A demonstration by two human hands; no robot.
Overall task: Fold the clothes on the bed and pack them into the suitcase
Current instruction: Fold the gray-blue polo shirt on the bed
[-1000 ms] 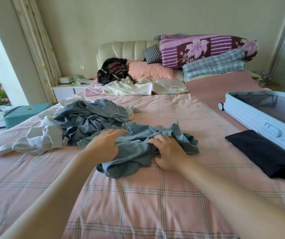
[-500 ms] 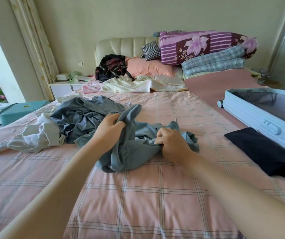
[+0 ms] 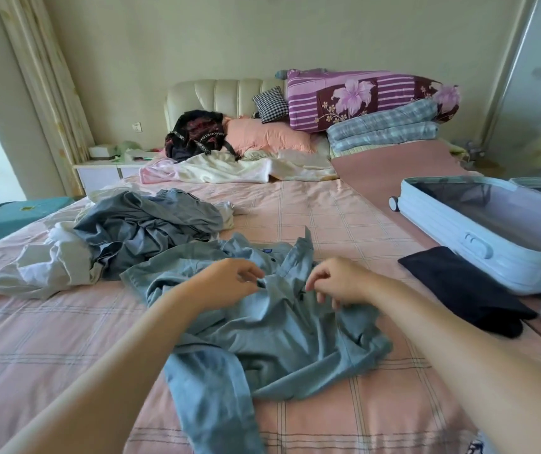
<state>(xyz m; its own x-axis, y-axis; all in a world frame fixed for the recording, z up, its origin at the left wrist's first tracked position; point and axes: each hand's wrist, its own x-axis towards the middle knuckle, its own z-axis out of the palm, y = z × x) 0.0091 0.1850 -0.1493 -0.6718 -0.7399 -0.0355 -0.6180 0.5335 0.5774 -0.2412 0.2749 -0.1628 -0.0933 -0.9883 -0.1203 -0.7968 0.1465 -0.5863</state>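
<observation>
A light blue collared shirt (image 3: 282, 335) lies spread and rumpled on the pink checked bed (image 3: 328, 224), one sleeve trailing toward me. My left hand (image 3: 226, 283) pinches a fold of the shirt near its button placket. My right hand (image 3: 337, 280) hovers just above the shirt below the collar, fingers loosely curled and holding nothing. A pale blue suitcase (image 3: 478, 244) lies open at the right of the bed. In front of it sits a folded dark navy garment (image 3: 465, 290). A heap of grey and white clothes (image 3: 131, 234) lies to the left.
Pillows, a purple floral quilt (image 3: 370, 96) and a black bag (image 3: 197, 132) crowd the headboard end. A cream blanket (image 3: 229, 168) lies below them. A teal box (image 3: 13, 214) stands off the bed's left side, and a white nightstand (image 3: 108, 172) stands beyond it.
The shirt was bunched in both hands; now it lies spread out flatter and nearer to me. My right hand has let go of it, and both hands sit close together near the collar.
</observation>
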